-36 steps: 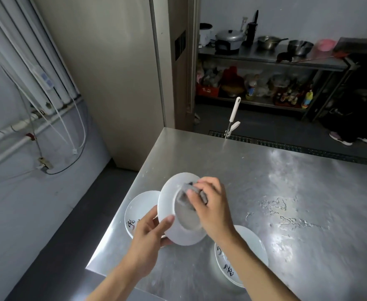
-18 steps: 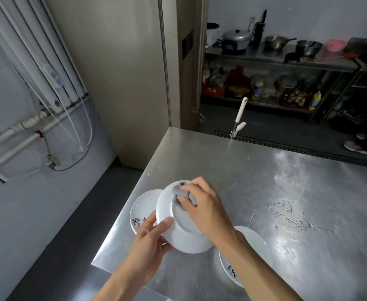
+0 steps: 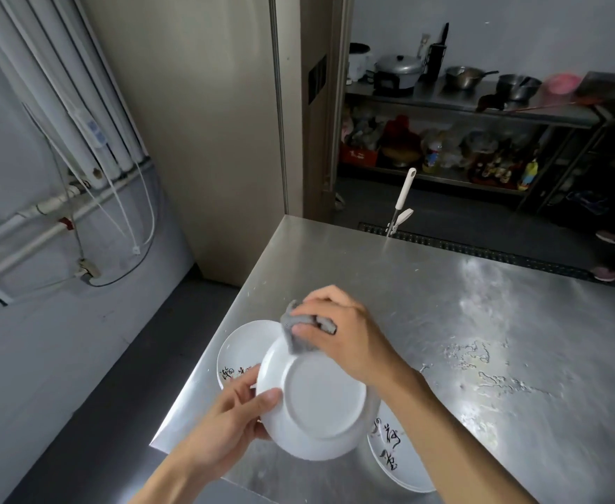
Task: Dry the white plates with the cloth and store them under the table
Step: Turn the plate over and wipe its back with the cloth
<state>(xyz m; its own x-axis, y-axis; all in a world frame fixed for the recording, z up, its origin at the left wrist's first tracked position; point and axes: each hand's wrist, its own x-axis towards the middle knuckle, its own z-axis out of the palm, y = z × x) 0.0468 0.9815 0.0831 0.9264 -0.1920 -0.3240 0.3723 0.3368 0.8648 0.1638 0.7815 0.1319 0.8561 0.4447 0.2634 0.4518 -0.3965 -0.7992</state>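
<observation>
Over table [image 3: 444, 303] | left hand [image 3: 226, 420] grips plate [image 3: 320, 405] rim | right hand [image 3: 346, 336] pinches cloth [image 3: 291, 332] | other plates [image 3: 242, 345]: black script unreadable

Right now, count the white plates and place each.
3: the held plate in the left hand; the left plate on the table behind it; the right plate, partly beneath the right forearm. More could be hidden.

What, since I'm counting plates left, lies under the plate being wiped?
Two lettered plates on the steel table peek out: left plate and right plate, each partly covered by the held plate. Anything directly beneath it is hidden.
</observation>
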